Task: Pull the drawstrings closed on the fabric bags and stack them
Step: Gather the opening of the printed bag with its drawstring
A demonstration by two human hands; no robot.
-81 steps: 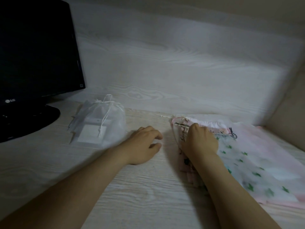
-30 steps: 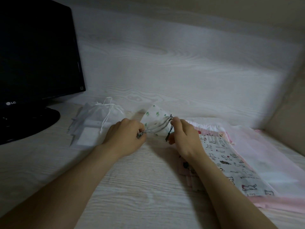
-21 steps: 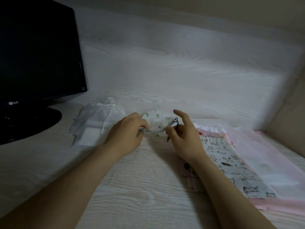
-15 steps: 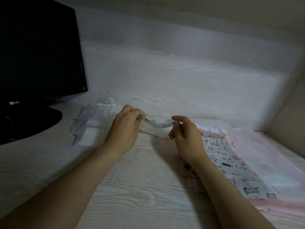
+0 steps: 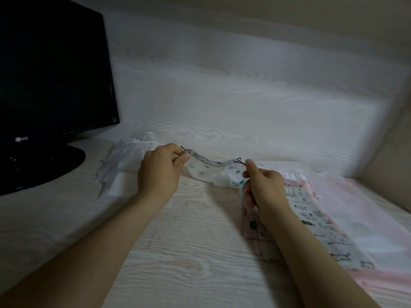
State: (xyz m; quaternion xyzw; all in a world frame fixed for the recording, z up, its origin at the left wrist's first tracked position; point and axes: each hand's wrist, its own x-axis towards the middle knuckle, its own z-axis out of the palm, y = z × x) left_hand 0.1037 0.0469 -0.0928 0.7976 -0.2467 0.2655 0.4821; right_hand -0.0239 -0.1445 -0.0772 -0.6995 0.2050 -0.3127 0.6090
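A small white fabric bag with green prints (image 5: 213, 174) hangs just above the desk between my hands. My left hand (image 5: 161, 172) pinches the dark drawstring at the bag's left end. At the right end, my right hand (image 5: 263, 187) pinches the other drawstring loop (image 5: 239, 161). The bag's top edge is stretched between the two hands. To the left lies a white sheer drawstring bag (image 5: 126, 161), cinched, on a flat stack. On the right lies a pile of open bags, an animal-print one (image 5: 315, 221) on top of pink ones (image 5: 364, 216).
A black monitor (image 5: 53, 81) on a round stand (image 5: 42, 167) fills the left side. A wood-grain back panel (image 5: 244, 96) rises behind the desk, and a beige side wall (image 5: 391, 170) closes the right. Bare desk surface (image 5: 178, 252) lies between my forearms.
My right hand lifted the green-print bag off the right pile, and my left hand joined it. Both hands then drew apart, stretching the bag's top flat between them.
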